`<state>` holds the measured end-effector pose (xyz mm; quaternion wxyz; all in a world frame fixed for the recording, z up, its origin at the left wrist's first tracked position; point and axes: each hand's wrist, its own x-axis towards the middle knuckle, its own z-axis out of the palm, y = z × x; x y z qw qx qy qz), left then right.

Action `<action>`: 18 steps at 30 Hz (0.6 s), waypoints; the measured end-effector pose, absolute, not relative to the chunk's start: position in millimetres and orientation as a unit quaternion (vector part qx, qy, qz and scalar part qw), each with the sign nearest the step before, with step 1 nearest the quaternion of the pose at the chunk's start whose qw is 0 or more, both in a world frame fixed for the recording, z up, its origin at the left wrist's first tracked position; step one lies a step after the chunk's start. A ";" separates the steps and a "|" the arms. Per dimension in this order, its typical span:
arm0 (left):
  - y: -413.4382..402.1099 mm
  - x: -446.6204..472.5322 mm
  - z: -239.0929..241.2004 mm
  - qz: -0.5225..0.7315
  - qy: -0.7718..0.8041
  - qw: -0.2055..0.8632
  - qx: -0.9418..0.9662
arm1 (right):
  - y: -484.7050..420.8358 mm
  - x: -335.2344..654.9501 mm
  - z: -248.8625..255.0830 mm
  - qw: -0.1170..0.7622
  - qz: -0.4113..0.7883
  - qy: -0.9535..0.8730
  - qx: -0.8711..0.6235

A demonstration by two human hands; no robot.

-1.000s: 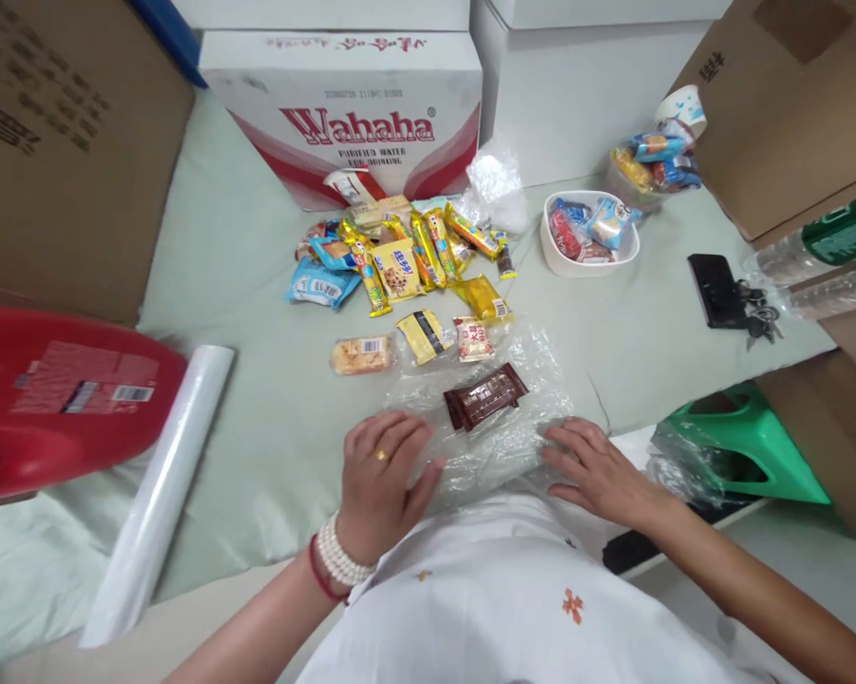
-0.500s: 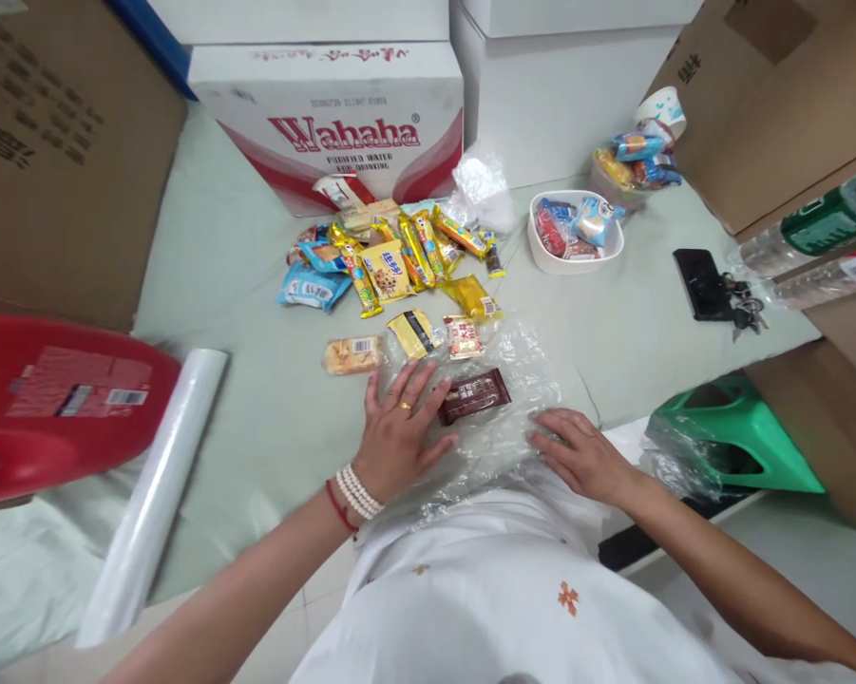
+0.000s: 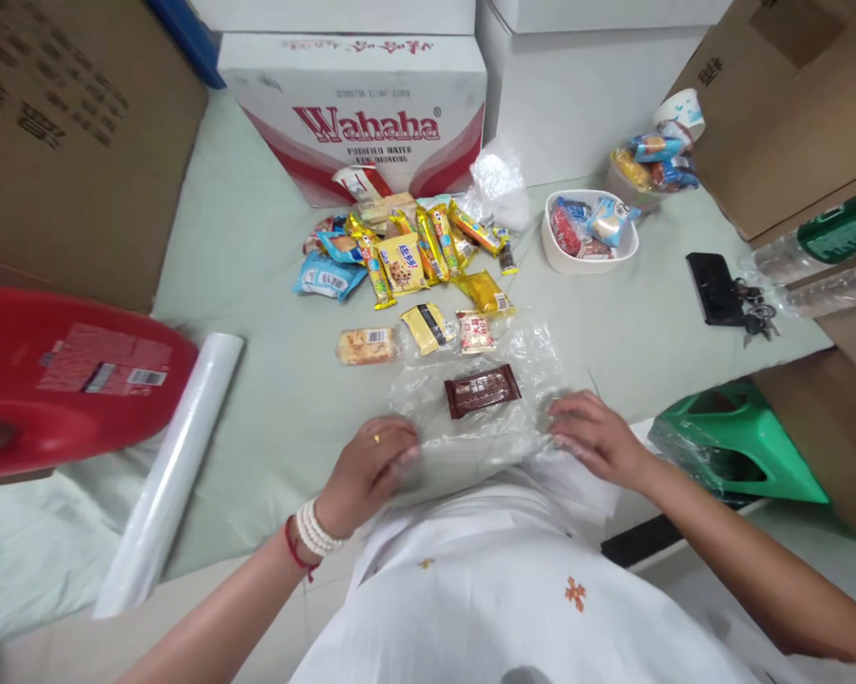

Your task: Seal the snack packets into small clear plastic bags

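A clear plastic film [image 3: 420, 389] lies crinkled at the table's front edge. On it rests a dark brown wrapped snack bar [image 3: 483, 390]. My left hand [image 3: 370, 470] is at the film's near left side, its curled, slightly blurred fingers closed on the edge. At the near right side, my right hand [image 3: 599, 442] has its fingers bent around the film's edge. Just beyond the bar, a small red-and-cream packet [image 3: 476, 332] and a yellow packet with a black stripe [image 3: 428, 328] lie by the film's far edge. A clear-wrapped pastry [image 3: 367, 346] sits to their left.
Several yellow snack packets [image 3: 403, 263] are heaped before the Wahaha carton [image 3: 370, 123]. A white bowl [image 3: 588, 261] holds more snacks. At right are a phone [image 3: 716, 288], keys [image 3: 759, 318] and a green stool [image 3: 784, 456]; at left, a plastic roll [image 3: 171, 475] and a red container [image 3: 78, 380].
My left hand has slid left and nearer, off its spread position beside the snack bar, and its fingers have curled in. My right hand stays by the film's right edge. The view has shifted slightly.
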<state>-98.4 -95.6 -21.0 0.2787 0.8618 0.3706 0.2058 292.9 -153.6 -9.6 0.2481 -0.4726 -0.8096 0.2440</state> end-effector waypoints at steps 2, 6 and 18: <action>-73.4 -90.0 -16.8 0.224 0.448 0.299 0.812 | -129.5 291.8 5.6 0.258 0.292 -0.767 -0.510; -26.0 -74.2 -19.9 0.204 0.536 0.249 0.780 | -83.1 291.2 7.9 0.207 0.303 -0.696 -0.617; -66.4 -69.7 10.9 0.329 0.540 0.019 0.775 | -3.7 219.9 31.6 0.094 0.094 -0.835 -0.535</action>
